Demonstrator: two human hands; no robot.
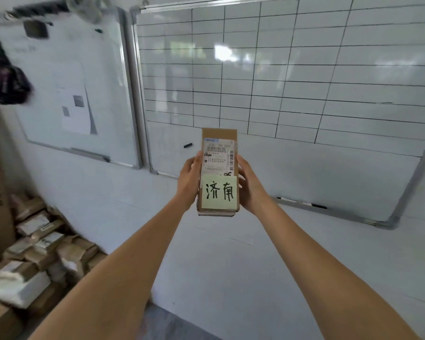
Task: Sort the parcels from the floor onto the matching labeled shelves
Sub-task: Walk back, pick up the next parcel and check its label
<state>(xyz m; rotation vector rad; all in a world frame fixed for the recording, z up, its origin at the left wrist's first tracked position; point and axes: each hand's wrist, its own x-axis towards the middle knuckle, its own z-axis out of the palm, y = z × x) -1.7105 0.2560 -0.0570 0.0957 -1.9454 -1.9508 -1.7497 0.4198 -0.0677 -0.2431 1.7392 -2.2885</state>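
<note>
- you held a small cardboard parcel (219,171) upright in front of you, raised at arm's length before the wall.
- your left hand (188,181) gripped the parcel's left side, thumb on the front edge beside the printed shipping label (219,155).
- your right hand (249,185) gripped the right side, fingers curled round behind the box; both hands were clamped on the same parcel.
- a pale green sticky note (219,191) with two handwritten characters covered the lower front of the parcel.
- far behind it hung a large whiteboard with a drawn grid (292,77), a black marker (187,145) stuck to its lower left.
- a second whiteboard (71,89) with papers on it hung on the left.
- a heap of other parcels (35,253) lay on the floor at the near left, against the wall.
</note>
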